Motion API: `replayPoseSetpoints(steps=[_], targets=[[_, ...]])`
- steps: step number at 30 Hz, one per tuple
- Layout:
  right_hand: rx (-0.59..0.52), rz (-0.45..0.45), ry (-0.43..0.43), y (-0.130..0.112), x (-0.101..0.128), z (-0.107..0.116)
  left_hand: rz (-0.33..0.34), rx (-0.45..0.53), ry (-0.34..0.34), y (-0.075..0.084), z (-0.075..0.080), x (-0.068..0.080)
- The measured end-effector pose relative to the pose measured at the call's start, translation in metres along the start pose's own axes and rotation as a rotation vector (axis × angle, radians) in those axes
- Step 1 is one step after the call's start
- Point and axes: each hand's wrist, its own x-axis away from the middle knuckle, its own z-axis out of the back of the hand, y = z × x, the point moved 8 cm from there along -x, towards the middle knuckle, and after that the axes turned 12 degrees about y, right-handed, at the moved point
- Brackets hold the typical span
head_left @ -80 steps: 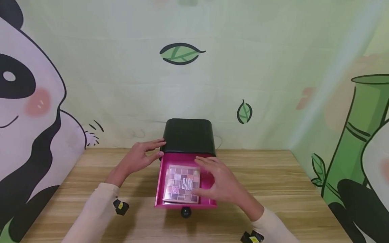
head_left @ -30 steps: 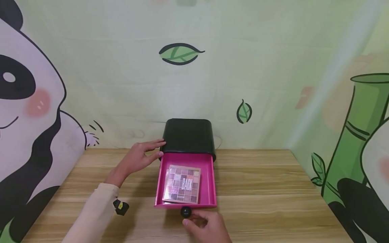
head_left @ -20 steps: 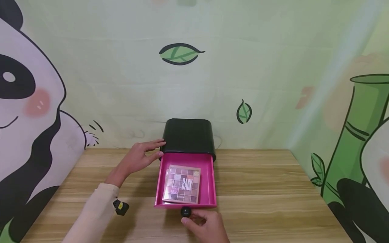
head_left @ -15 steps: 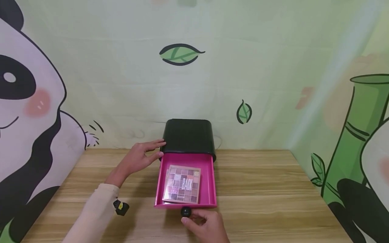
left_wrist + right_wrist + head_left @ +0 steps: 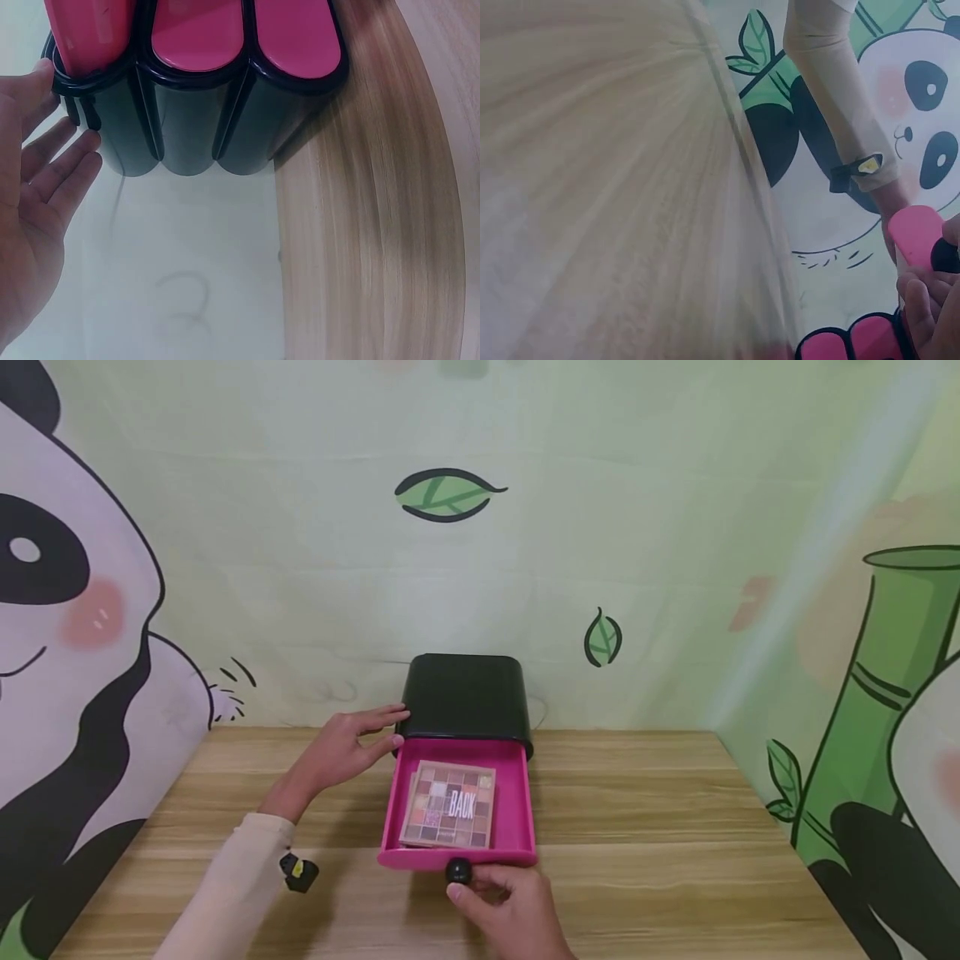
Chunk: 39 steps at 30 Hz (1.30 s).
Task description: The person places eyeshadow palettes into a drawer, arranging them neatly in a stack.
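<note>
- Presently we find the drawer partly drawn out of the black case, which stands on the table close to the back wall.
- We note the right hand at the drawer's front, thumb and fingers curled round the black knob in a pinch; the right wrist view shows fingertips bunched against the pink front, with little else legible.
- We record the left hand laid against the case's left side, fingers straight and slightly spread, gripping nothing; the left wrist view confirms fingers flat against the dark wall.
- A palette lies flat on the drawer floor, roughly central, its near edge just behind the front panel.
- Handling, in our judgement: the drawer looks like thin, rigid plastic, light and free-running on its guides. The case appears equally light and liable to skid on the smooth table, which would account for the bracing hand.
- Point of hold: the knob is the only proper purchase. It is small, round and glossy, so we judge a fingertip pinch may slip if pulled at an angle; force is best kept in line with the drawer's travel.
- The palette is loose and may slide on the slick floor under any jerk. We judge it stiff but brittle.
</note>
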Motion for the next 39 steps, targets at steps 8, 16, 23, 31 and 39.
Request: replayPoseSetpoints(steps=[8,16,23,31,39], targets=[[0.030,0.052,0.030,-0.010,-0.015,0.004,0.014,-0.001,-0.003,-0.002,-0.001,0.000],[0.062,0.138,0.084,-0.019,-0.037,0.005,-0.005,0.000,-0.002,0.001,0.000,-0.001],[0.058,0.168,0.101,-0.022,-0.054,0.001,-0.022,-0.017,0.007,-0.001,-0.001,-0.001],[0.068,0.170,0.131,-0.022,-0.073,0.001,-0.032,-0.014,0.002,-0.001,-0.001,-0.002],[0.085,0.185,0.134,-0.025,-0.089,-0.001,-0.052,-0.015,0.007,0.000,0.001,-0.002]])
